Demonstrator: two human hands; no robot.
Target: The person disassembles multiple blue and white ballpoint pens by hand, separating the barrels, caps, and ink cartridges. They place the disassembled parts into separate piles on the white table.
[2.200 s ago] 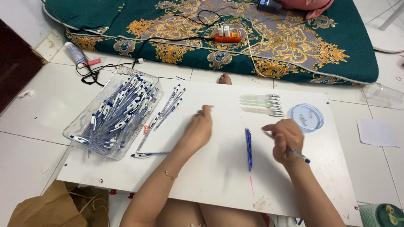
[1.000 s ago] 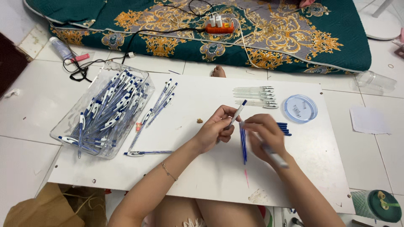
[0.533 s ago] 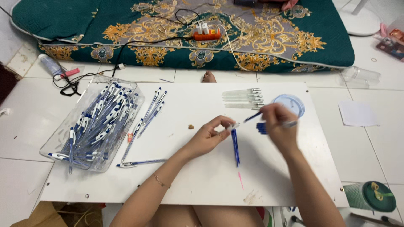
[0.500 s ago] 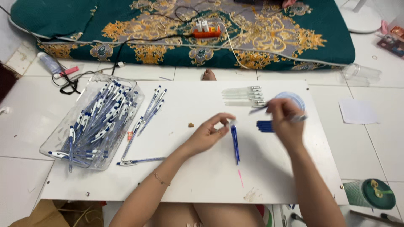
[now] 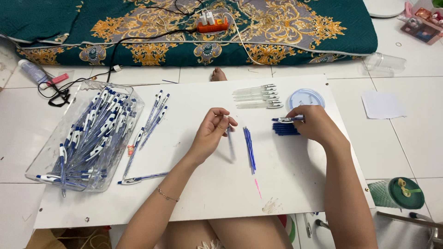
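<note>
Your right hand [image 5: 314, 125] hiding the rear of the pen part [image 5: 287, 120] it grips, your left hand [image 5: 210, 133] covering the refill's [image 5: 230, 140] top, green cup [image 5: 398, 193] partly blocked by your forearm, bedspread [image 5: 184, 27] cropped at top.

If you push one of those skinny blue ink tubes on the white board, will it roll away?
Probably. The thin blue ink tubes look round and smooth, and the white board looks flat and slick. They look very light, so a nudge should move them, and slender enough to bend a little.

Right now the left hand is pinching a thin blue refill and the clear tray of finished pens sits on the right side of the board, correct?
Not quite: in the head view the clear tray sits on the board's left side. The left hand does pinch a thin blue refill.
</note>
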